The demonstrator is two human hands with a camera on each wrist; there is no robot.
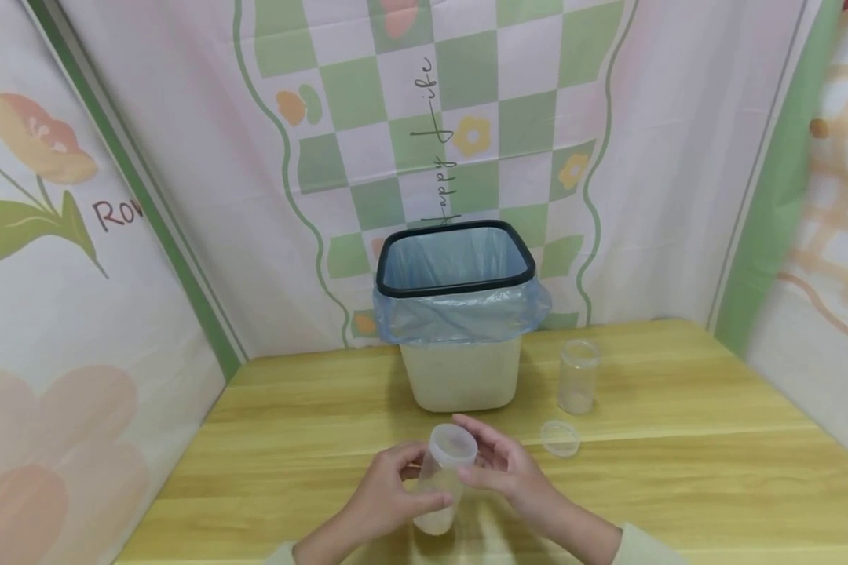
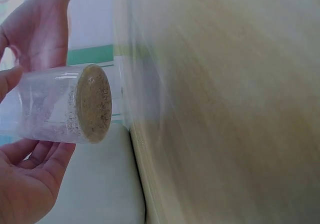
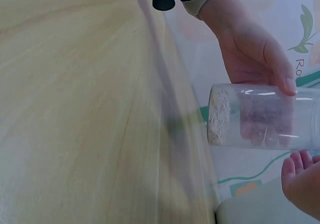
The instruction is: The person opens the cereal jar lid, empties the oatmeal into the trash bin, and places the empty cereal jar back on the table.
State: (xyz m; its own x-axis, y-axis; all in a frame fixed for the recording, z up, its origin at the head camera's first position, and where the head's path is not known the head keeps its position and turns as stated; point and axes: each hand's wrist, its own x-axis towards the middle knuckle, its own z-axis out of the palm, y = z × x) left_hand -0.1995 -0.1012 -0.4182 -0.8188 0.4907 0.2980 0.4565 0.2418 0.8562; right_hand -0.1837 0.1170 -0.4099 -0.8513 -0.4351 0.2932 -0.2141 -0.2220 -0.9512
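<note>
Two hands hold a clear plastic jar at the lower centre of the head view.

The left hand [image 1: 385,490] grips the tall, clear, cylindrical plastic jar [image 1: 431,479], thumb across its near side. The right hand [image 1: 512,475] curves around the upper end beside the round, translucent whitish lid [image 1: 455,443], its thumb touching there; whether it pinches firmly, I cannot tell. The jar is upright, its base raised off the yellow wood-grain table [image 1: 290,447], with pale, grainy matter [image 3: 220,119] at the bottom. Right of centre stands a second clear cylindrical jar [image 1: 577,384], a clear round lid [image 1: 561,438] lying just in front. At the middle, a cream bin [image 1: 462,380] wears a blue plastic bag [image 1: 466,318] under a black rim [image 1: 459,290].
</note>
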